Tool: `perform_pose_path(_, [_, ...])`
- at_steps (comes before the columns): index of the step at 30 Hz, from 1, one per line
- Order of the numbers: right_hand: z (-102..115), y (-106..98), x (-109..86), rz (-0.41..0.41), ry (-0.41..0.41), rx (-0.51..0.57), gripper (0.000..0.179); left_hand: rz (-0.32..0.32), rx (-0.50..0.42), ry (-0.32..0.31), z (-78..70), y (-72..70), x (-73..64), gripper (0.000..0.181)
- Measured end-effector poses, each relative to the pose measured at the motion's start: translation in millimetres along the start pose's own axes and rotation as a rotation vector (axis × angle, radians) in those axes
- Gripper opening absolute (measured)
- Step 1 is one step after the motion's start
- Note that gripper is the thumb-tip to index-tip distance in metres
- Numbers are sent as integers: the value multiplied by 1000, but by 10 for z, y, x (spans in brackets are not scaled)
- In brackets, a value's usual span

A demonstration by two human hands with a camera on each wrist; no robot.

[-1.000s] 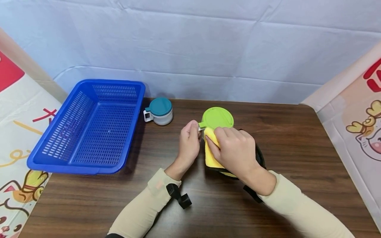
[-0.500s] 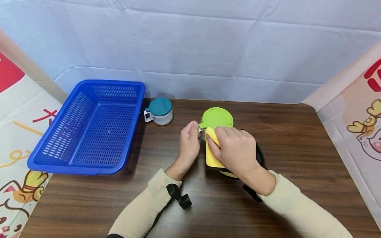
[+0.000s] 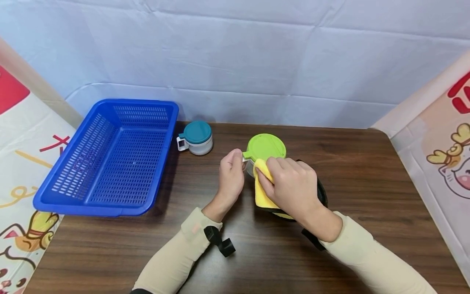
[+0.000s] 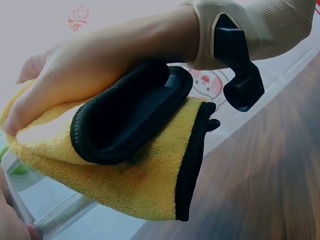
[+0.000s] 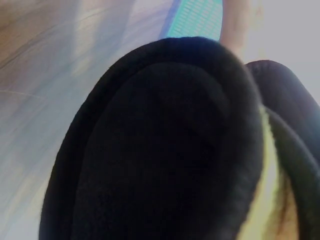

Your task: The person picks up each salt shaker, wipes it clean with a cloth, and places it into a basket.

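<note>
A clear seasoning jar with a lime-green lid (image 3: 266, 146) stands in front of me, its handle pinched between the thumb and curled fingers of my left hand (image 3: 231, 175). My right hand (image 3: 291, 183) grips a folded yellow cloth (image 3: 262, 196) with black edging and presses it to the jar's near side. Most of the jar's body is hidden behind cloth and hand. In the left wrist view, folds of the cloth (image 4: 140, 185) hang below the right hand (image 4: 95, 75). The cloth's dark side (image 5: 155, 150) fills much of the right wrist view.
A blue plastic basket (image 3: 106, 210) with slotted walls stands at the left of the wooden table (image 3: 367, 175). Between basket and green-lidded jar sits a similar jar with a teal lid (image 3: 198, 132) and white handle. A pale backdrop (image 3: 235, 61) rises behind the table.
The green-lidded jar and my left hand have shifted slightly left, baring a little more of the jar beside the cloth. My right hand still grips the cloth, almost in the same place.
</note>
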State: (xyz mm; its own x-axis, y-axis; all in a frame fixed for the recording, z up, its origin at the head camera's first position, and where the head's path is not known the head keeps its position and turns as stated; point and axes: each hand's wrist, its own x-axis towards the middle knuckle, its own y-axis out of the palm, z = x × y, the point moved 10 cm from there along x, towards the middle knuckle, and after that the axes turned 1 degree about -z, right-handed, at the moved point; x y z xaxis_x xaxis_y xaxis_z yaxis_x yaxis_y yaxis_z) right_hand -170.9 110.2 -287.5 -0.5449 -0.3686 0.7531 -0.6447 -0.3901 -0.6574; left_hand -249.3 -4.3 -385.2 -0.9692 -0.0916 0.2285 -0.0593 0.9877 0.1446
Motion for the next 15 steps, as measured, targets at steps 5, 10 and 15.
perform_pose_path(5, [5,-8,-22,3,-13,3,38,-4,8,-4,16,-18,-3,39])
perform_pose_path(10, [15,-28,-26,0,-32,0,37,-18,10,2,1,-49,12,39])
perform_pose_path(15, [10,-47,-35,-13,-43,26,36,-23,12,-9,14,-67,20,38])
